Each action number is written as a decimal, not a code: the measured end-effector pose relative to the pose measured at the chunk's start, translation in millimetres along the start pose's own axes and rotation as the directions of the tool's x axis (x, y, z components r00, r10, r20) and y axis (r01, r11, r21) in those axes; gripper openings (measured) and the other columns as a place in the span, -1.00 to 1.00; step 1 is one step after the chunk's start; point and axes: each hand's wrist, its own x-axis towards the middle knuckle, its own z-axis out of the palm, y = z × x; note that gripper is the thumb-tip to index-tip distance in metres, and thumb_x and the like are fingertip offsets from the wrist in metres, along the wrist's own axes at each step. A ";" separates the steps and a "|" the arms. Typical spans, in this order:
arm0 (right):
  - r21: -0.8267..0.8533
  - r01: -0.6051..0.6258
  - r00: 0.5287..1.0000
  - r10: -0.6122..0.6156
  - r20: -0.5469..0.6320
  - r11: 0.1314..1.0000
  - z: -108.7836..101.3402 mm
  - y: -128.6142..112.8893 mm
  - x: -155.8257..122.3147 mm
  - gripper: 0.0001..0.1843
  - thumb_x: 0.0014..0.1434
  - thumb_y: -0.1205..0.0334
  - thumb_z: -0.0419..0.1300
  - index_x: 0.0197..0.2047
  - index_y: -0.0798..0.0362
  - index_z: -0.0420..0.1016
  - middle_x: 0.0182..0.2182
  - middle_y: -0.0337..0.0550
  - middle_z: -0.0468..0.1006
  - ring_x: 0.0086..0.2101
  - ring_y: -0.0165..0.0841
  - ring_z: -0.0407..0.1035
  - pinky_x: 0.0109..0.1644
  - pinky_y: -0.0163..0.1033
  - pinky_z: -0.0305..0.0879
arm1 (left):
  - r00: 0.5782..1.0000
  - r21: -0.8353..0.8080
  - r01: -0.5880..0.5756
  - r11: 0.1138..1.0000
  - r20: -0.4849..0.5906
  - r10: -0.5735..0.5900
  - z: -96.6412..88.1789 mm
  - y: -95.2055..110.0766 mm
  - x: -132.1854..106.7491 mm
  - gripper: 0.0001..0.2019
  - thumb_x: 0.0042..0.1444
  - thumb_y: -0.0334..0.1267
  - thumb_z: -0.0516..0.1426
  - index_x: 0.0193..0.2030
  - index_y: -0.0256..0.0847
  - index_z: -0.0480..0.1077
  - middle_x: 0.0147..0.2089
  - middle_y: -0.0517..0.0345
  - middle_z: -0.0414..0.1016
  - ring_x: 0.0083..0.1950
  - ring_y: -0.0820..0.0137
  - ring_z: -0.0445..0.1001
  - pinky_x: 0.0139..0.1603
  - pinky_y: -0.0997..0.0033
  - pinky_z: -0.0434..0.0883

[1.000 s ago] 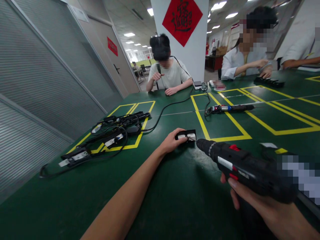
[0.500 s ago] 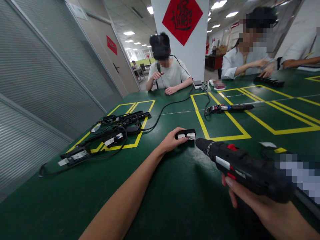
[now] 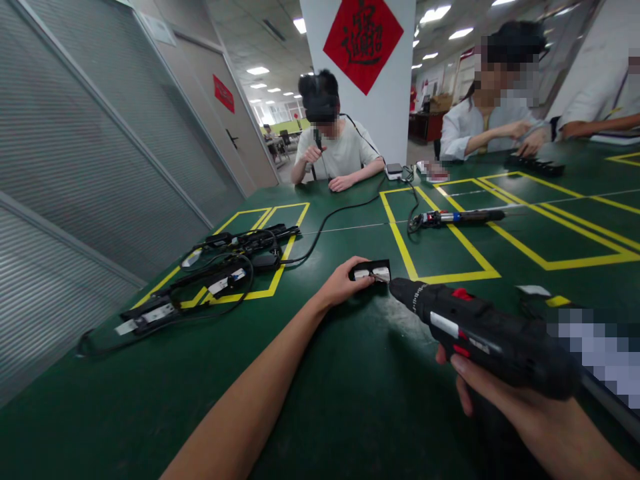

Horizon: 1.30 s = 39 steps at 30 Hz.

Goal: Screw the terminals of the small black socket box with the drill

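My left hand (image 3: 343,285) reaches out across the green table (image 3: 350,400) and grips a small black box with white labels (image 3: 371,271), pressing it to the tabletop. My right hand (image 3: 505,403) is wrapped round the handle of a black cordless drill with red buttons (image 3: 480,333). The drill lies level and points left, its bit tip touching the right end of the small box.
A pile of black adapters and cables (image 3: 220,270) lies in a yellow-taped square at the left. A corded screwdriver (image 3: 460,217) rests in another taped square beyond. Three other people sit at the far side, one holding a tool (image 3: 317,140). A grey wall runs along the left.
The view has shifted slightly. Both hands, the drill and the small box stay almost where they were.
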 end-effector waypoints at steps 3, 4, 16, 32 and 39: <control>0.078 0.031 0.999 -0.028 -0.043 0.996 1.5 -1.2 -2.1 -0.59 0.07 -0.19 0.10 -0.51 -0.06 0.50 -0.47 -0.19 0.56 -0.22 -0.20 0.47 -0.18 -0.25 0.39 | 1.000 0.007 0.000 1.000 -0.006 0.000 -0.2 -0.1 -0.3 -0.57 0.03 -0.09 0.18 0.04 -0.21 0.32 -0.11 0.09 0.48 -0.16 0.30 0.47 -0.12 0.35 0.40; 0.090 0.045 0.998 -0.040 -0.053 0.995 1.6 -1.8 -2.8 -0.61 0.06 -0.18 0.12 -0.52 -0.07 0.49 -0.51 -0.18 0.54 -0.21 -0.18 0.48 -0.23 -0.26 0.41 | 1.000 0.010 0.003 1.000 -0.008 -0.003 -0.3 0.2 -0.4 -0.57 0.03 -0.09 0.18 0.04 -0.20 0.32 -0.11 0.09 0.48 -0.16 0.30 0.47 -0.11 0.34 0.40; 0.170 0.067 0.991 -0.046 -0.125 0.983 3.1 -11.2 -7.4 -0.79 -0.03 -0.02 0.22 -0.49 -0.09 0.55 -0.59 -0.21 0.61 -0.62 -0.29 0.48 -0.54 -0.31 0.47 | 1.000 -0.021 0.007 1.000 -0.013 -0.007 -1.6 2.3 -0.3 -0.54 0.02 -0.05 0.18 0.05 -0.20 0.34 -0.05 0.06 0.49 -0.10 0.26 0.47 -0.07 0.31 0.40; 0.151 0.049 0.992 -0.030 -0.125 0.987 1.3 -12.9 -2.4 -0.78 -0.06 -0.03 0.22 -0.45 -0.08 0.55 -0.54 -0.19 0.64 -0.61 -0.28 0.50 -0.58 -0.32 0.46 | 0.999 0.014 0.028 1.000 -0.019 -0.028 -1.1 0.7 0.0 -0.54 0.02 -0.07 0.17 0.05 -0.21 0.33 -0.08 0.08 0.49 -0.11 0.27 0.48 -0.07 0.32 0.40; 0.208 0.054 0.991 -0.027 -0.131 0.977 4.6 -20.8 -4.3 -0.79 -0.03 -0.01 0.20 -0.45 -0.09 0.55 -0.58 -0.21 0.60 -0.64 -0.30 0.46 -0.58 -0.29 0.45 | 1.000 -0.006 0.016 1.000 -0.001 -0.016 -2.4 2.6 -0.5 -0.54 0.02 -0.06 0.18 0.04 -0.21 0.33 -0.12 0.09 0.48 -0.15 0.29 0.46 -0.11 0.36 0.39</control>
